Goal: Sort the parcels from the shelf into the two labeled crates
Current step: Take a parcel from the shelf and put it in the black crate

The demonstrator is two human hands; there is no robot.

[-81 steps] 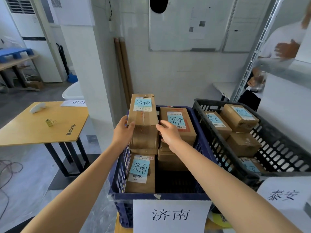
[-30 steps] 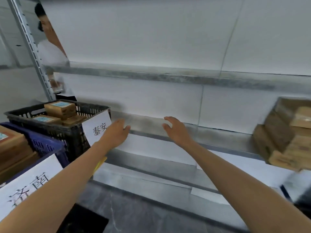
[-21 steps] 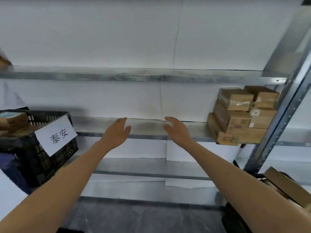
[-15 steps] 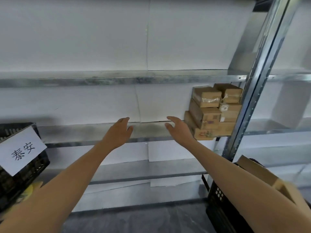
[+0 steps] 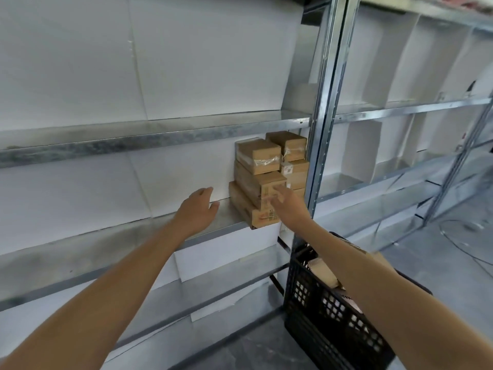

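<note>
Right of the frame's centre, a stack of brown cardboard parcels (image 5: pixel 266 180) sits at the end of the metal shelf (image 5: pixel 226 218), hard against the steel upright (image 5: pixel 324 129). The boxes are piled several high, and the bottom one overhangs the shelf's front edge.

The left hand (image 5: pixel 198 208) hovers over the bare shelf just left of the stack, fingers straight and spread, holding nothing. The right hand (image 5: pixel 286 206) is stretched at the front of the stack, level with the middle boxes, its fingers (image 5: pixel 278 189) extended and uncurled. It grips nothing, and blur hides whether the fingertips touch the cardboard.

This looks like the pick-up step: both hands are placed to flank the pile and no parcel is lifted yet. The next move calls for closing on one box, probably a top one so the pile stays put, then reading its label to choose the destination. No label can be read from this angle.

A black plastic crate (image 5: pixel 333 316) with some contents stands at lower right. The two labelled crates are not in view.
</note>
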